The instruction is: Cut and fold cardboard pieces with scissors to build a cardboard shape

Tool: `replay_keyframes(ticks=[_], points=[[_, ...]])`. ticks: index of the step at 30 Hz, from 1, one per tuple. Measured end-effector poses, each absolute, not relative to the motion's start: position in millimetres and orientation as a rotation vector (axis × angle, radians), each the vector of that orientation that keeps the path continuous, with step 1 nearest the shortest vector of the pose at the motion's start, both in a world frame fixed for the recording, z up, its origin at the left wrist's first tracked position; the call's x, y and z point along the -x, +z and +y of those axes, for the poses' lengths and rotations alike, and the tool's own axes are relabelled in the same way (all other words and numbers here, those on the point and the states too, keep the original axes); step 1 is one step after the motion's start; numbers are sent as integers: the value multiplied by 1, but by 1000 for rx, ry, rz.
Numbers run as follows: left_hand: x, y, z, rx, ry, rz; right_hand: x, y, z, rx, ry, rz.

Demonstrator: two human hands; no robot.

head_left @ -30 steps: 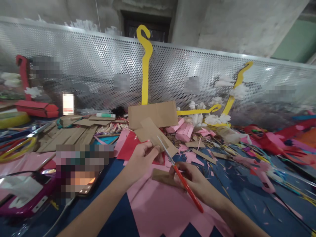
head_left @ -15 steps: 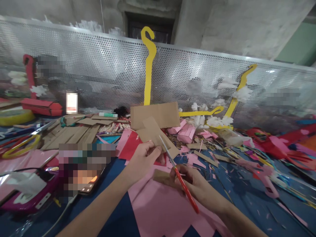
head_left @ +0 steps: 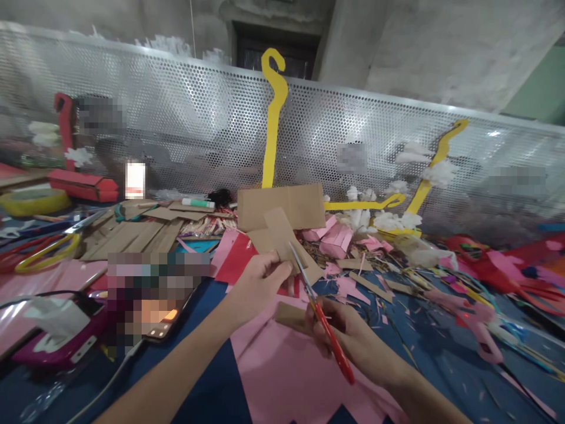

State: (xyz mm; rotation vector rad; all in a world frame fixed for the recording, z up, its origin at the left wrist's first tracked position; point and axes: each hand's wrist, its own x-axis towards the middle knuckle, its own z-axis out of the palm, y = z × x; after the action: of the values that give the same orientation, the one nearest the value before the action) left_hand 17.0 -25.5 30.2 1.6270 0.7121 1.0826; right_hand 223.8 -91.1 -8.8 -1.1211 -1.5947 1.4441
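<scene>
My left hand (head_left: 260,285) pinches a strip of brown cardboard (head_left: 279,227) that points away from me. In my right hand (head_left: 342,330) are scissors (head_left: 329,330) with red handles. Their blades lie along the strip's right edge, close to my left fingertips; whether they touch it I cannot tell. Below my hands lies a large pink sheet (head_left: 273,377), with a smaller cardboard piece (head_left: 291,315) on it, partly hidden by my right hand. Behind the strip, a cardboard rectangle (head_left: 282,203) stands at the foot of a yellow hook-topped strip (head_left: 273,129).
A pink glue gun (head_left: 474,321) lies at right among scraps and cords. To the left are a phone (head_left: 165,321), a purple power strip (head_left: 57,341), stacked cardboard strips (head_left: 132,235) and yellow tape (head_left: 35,201). A perforated metal panel (head_left: 198,129) stands behind.
The camera view has shifted slightly, so the background sits a little further right. Both hands keep their hold, and the scissors stay beside the cardboard strip.
</scene>
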Motion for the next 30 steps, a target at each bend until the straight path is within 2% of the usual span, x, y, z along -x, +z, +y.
replay_keyframes(ticks=[10, 16, 22, 30], points=[[-15, 27, -22, -1617, 1186, 769, -217, -3, -93, 1149, 1468, -1540], [-14, 25, -27, -1789, 1265, 878, -217, -1, -94, 1115, 1323, -1612], [-25, 19, -35, -1751, 1123, 805, -219, -5, -99, 990, 1408, -1573], [-25, 19, -28, -1691, 1151, 752, -219, -1, -96, 852, 1547, -1585]])
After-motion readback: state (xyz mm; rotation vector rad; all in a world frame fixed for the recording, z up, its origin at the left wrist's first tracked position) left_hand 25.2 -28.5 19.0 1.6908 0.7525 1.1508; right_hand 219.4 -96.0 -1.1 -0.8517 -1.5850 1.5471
